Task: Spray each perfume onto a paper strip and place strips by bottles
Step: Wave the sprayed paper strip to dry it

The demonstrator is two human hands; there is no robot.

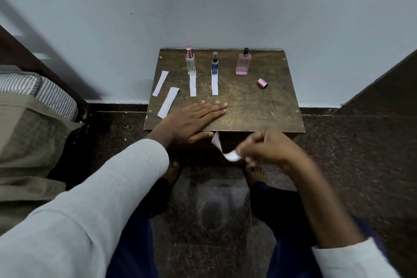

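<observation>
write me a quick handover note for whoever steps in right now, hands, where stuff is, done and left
Left hand: flat on the table, holding nothing.
Right hand: pinching a curled paper strip below the table's front edge.
Done: strips lie in front of the clear bottle and the blue bottle.
Left: the pink bottle is uncapped, its cap lying nearby, with no strip by it. Whether the held strip is sprayed is unclear. Two spare strips lie at the table's left.

head view, looking steeply down, close above table [248, 106]
</observation>
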